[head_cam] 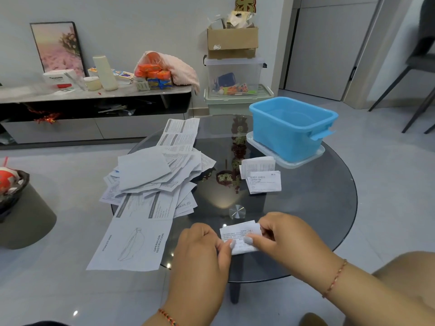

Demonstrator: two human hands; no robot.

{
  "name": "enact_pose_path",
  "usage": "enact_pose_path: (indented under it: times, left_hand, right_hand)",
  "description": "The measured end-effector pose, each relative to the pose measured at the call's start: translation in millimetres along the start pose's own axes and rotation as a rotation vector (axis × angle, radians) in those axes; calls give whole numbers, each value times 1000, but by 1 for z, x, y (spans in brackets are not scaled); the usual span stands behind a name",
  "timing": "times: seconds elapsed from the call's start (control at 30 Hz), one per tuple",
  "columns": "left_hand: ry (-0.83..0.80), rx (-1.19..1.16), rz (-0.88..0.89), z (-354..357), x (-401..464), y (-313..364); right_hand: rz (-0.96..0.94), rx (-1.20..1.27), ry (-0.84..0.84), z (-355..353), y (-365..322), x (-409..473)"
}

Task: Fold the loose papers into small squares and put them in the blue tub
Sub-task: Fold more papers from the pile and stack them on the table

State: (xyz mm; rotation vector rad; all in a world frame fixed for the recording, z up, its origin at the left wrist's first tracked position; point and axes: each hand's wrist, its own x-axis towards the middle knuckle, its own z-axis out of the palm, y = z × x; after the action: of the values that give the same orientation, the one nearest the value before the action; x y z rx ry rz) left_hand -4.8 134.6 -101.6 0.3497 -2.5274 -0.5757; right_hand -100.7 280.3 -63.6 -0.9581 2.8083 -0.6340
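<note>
Two bare forearms, no sleeves; left hand (202, 245) and right hand (280, 236) both with pale glossy polish on nails. Thin braided bracelet (334, 278) on right wrist (red-gold beads), similar red cord bracelet (167, 316) on left wrist

Round dark glass table (317, 208) with loose papers (150, 184), two folded papers (262, 175), and blue tub (292, 130) on clear lid (303, 160).
</note>
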Motion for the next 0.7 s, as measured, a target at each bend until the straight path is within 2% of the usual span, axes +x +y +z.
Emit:
enact_pose_path:
  times: [0.2, 0.37, 0.47, 0.6, 0.7]
  left_hand:
    - [17, 126, 29, 0, 4, 4]
    - [1, 119, 4, -2, 8, 5]
    - [-34, 47, -49, -1, 8, 0]
    - [-178, -78, 59, -6, 8, -11]
    - [-231, -137, 56, -11, 9, -14]
  right_hand:
    - [54, -75, 24, 2, -6, 4]
    - [110, -57, 28, 5, -6, 7]
    - [129, -31, 41, 4, -6, 8]
    - [138, -5, 53, 3, -6, 7]
    - [131, -3, 59, 2, -7, 4]
